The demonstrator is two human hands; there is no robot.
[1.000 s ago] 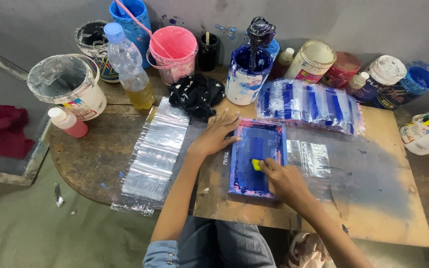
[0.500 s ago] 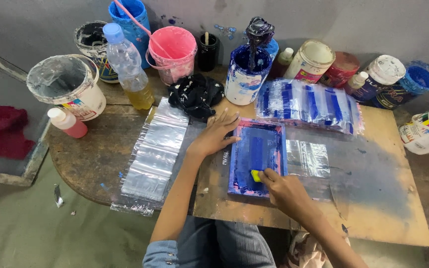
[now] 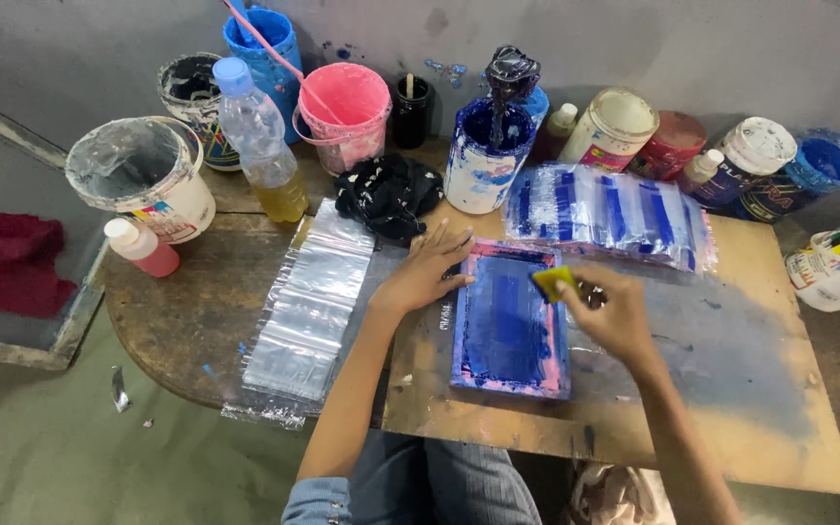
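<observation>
right hand [image 3: 607, 309]: fingers pinched on a small yellow squeegee [image 3: 552, 283], held just over the far right corner of the blue screen frame [image 3: 510, 321], blade lifted off the mesh, likely so ink doesn't drag.
yellow squeegee: blue ink on its edge, tilted, above the frame's top right corner, not touching the mesh as far as i can tell.
left hand [image 3: 427, 272]: flat, fingers spread, pressing the far left corner of the frame; reads as holding it down so it doesn't slide on the board.
blue screen frame: small rectangular frame, pink and blue stained rim, mesh flooded blue, lying flat on the wooden board [image 3: 751, 408] right in front of the person.
clear bag under frame [image 3: 603, 350]: only its edge shows right of the frame, mostly hidden by the right hand.
blank bag stack [image 3: 308, 306]: clear plastic bags left of the frame, within reach of the left hand.
printed bags [image 3: 607, 214]: fanned out beyond the frame, blue stripes up, spread apart probably to dry.
blue ink tub [image 3: 483, 156]: beyond the frame, stir stick standing in it, close for reloading.
black rag [image 3: 388, 194]: beyond the frame to the left, beside the tub.
pink bucket [image 3: 345, 112]: further back left of the frame, against the wall.
plastic bottle [image 3: 257, 141]: far left of the frame, yellowish liquid, upright.
</observation>
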